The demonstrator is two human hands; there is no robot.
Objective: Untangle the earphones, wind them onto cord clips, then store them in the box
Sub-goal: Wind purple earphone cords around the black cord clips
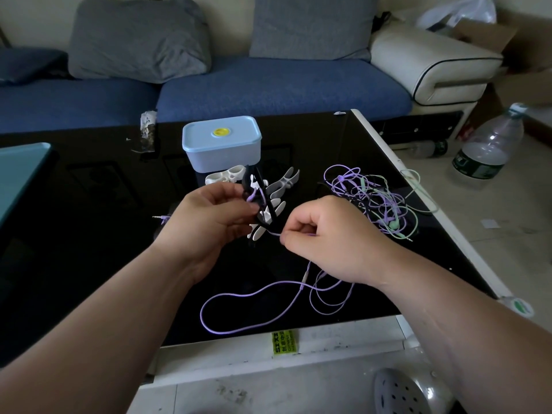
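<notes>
Head view, centre frame: left hand [209,216] grips a black clip [254,186]; right hand [331,237] pinches the purple cord [239,297] just beside it.

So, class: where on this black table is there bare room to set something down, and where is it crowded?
Free: the glass between the teal object and the box. Crowded: white clips before the box, tangled earphones on the right, purple cord in front.

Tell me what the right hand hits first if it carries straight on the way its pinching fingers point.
Probably the black cord clip held by the left hand, just left of the right hand's pinch on the purple cord; depth is hard to judge.
</notes>
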